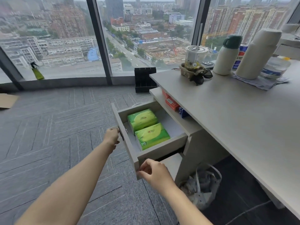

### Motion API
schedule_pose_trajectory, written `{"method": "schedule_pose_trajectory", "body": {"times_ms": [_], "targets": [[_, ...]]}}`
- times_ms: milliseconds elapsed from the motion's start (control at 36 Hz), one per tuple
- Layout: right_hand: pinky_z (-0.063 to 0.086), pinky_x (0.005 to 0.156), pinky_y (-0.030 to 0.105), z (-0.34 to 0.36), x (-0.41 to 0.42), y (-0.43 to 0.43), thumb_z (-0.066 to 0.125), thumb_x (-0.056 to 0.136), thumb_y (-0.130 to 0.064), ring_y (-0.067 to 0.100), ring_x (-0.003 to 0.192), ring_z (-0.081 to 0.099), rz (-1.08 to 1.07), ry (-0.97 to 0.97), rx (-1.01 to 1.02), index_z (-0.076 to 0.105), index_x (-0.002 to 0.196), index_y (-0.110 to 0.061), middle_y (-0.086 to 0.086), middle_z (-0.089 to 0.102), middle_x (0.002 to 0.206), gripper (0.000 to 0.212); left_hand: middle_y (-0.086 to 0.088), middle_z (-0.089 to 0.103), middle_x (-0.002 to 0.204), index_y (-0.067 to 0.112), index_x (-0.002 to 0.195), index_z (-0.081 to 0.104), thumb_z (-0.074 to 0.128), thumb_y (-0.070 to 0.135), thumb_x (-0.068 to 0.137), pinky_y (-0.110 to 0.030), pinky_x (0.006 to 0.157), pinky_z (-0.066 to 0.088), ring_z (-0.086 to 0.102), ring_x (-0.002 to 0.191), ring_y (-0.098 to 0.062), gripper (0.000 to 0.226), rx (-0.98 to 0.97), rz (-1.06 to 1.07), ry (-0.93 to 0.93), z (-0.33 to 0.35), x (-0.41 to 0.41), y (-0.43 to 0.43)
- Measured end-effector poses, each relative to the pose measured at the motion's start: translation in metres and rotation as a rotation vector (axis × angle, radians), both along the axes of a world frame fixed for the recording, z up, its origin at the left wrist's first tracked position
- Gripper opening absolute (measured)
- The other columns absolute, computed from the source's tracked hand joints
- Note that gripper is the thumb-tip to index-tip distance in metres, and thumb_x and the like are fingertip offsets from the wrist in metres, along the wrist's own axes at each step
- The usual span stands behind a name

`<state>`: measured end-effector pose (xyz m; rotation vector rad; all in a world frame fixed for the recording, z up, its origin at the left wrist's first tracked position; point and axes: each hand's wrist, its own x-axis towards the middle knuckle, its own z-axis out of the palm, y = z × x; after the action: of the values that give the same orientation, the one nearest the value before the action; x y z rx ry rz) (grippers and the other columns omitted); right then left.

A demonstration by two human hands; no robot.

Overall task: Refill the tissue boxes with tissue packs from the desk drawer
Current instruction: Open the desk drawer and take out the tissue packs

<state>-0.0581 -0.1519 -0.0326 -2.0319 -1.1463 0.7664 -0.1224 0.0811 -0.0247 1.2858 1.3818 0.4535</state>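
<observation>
Two green tissue packs lie side by side in the open drawer (151, 150), the far pack (142, 119) toward the drawer's back wall and the near pack (151, 135) against its near side wall, the two touching along one long edge. The drawer is pulled out from under the desk (235, 111). The left hand (112, 137) is curled closed on the handle at the drawer's front panel. The right hand (154, 172) pinches the panel's near lower corner with bent fingers.

On an open shelf above the drawer sit red boxes (171, 103). On the desk's far edge stand a lidded cup (195, 56), a white bottle (227, 57) with a green cap and a tall white flask (258, 54). Under the desk a bag (203, 187) sits on the floor.
</observation>
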Motion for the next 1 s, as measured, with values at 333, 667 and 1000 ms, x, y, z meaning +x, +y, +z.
{"method": "schedule_pose_trajectory", "body": {"times_ms": [333,667,1000], "targets": [[0.058,0.074,0.036,0.019,0.002,0.014,0.065,0.086,-0.035,0.006,0.07,0.065,0.108,-0.017,0.106,0.069,0.094,-0.028,-0.011,0.073,0.08,0.011,-0.009,0.056,0.083,0.007,0.119,0.049,0.048,0.028,0.099,-0.026,0.05,0.03,0.045,0.059,-0.017,0.029,0.083,0.141,0.032,0.003,-0.064,0.002],[0.055,0.074,0.034,0.071,0.065,0.058,0.065,0.088,-0.033,0.01,0.078,0.063,-0.077,-0.267,0.263,0.063,0.1,-0.021,-0.007,0.068,0.093,0.017,-0.005,0.063,0.1,0.018,0.106,0.054,0.052,0.03,0.097,-0.034,0.075,0.054,0.062,0.087,-0.019,0.016,0.464,-0.179,-0.199,0.087,-0.018,-0.096],[0.042,0.099,0.039,0.049,0.096,0.087,0.076,0.078,-0.037,0.032,0.123,0.051,-0.01,-0.297,-0.293,0.034,0.138,-0.009,0.014,0.049,0.136,0.079,-0.018,0.019,0.159,0.007,0.153,-0.002,0.074,0.024,0.083,-0.042,0.118,0.026,0.028,0.144,-0.032,0.105,0.082,-0.221,0.248,0.037,0.032,-0.074]]}}
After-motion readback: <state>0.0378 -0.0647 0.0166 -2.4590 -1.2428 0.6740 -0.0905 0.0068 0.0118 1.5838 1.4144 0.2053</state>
